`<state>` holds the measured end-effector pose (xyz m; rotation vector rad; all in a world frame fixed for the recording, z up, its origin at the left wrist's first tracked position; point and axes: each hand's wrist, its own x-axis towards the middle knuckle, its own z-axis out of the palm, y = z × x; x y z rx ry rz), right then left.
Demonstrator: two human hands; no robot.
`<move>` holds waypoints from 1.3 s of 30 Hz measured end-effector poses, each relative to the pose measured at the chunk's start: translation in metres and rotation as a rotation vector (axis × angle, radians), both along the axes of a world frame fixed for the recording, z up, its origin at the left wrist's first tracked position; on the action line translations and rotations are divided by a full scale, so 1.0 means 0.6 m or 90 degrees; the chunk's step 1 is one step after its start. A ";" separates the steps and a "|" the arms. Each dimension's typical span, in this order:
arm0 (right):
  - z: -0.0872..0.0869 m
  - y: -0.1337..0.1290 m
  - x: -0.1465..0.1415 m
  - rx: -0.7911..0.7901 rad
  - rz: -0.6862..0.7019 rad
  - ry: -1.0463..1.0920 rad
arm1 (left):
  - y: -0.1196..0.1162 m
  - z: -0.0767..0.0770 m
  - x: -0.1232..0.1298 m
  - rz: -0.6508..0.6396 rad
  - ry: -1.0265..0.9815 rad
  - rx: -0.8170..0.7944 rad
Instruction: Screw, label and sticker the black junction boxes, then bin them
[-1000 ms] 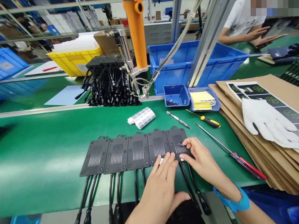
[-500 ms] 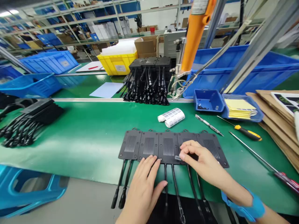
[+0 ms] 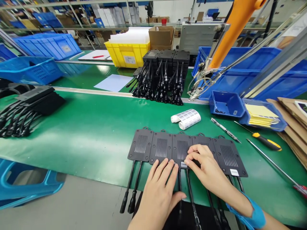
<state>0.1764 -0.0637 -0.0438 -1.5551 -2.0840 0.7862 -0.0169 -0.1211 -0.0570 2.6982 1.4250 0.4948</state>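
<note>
Several flat black boxes with slotted lids lie side by side in a row, with black cables running from their lower edges toward me. My left hand [image 3: 161, 188] is open, palm down, its fingertips on the lower edges of the second box [image 3: 161, 144] and the middle box [image 3: 180, 143]. In a pinch, my right hand [image 3: 202, 163] has a small printed label [image 3: 183, 164] by its edge, at the bottom of the middle box. A similar white label [image 3: 234, 172] is on the rightmost box [image 3: 229, 155]. My right hand partly covers the fourth box.
Behind the row lies a curled label sheet [image 3: 186, 118]. To the right are tweezers [image 3: 225, 130], a yellow-black screwdriver [image 3: 266, 140], a longer screwdriver [image 3: 273, 162] and small blue bins [image 3: 226, 103]. Stacked cabled boxes [image 3: 165, 76] stand behind; an orange tool [image 3: 236, 32] hangs above them.
The label in my right hand has gone from tilted to nearly flat at the middle box's lower edge. My left hand stays on the boxes. The camera view has shifted, moving the scene rightward.
</note>
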 end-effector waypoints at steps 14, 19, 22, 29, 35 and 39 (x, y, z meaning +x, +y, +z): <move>-0.007 -0.006 0.000 0.034 0.007 0.003 | -0.001 -0.002 0.005 -0.010 0.046 0.022; -0.008 -0.005 0.001 0.041 0.007 0.002 | 0.000 -0.002 0.008 -0.010 0.051 0.027; -0.009 -0.004 0.002 0.047 0.010 -0.001 | 0.000 -0.001 0.010 -0.010 0.046 0.027; -0.008 -0.007 -0.001 0.050 0.010 -0.009 | -0.004 -0.003 0.013 0.004 0.014 0.025; -0.003 -0.003 0.003 0.047 0.017 -0.032 | -0.006 -0.009 0.016 0.032 -0.008 0.032; -0.002 -0.007 0.013 0.116 0.053 -0.051 | -0.004 0.001 0.017 0.027 0.013 0.020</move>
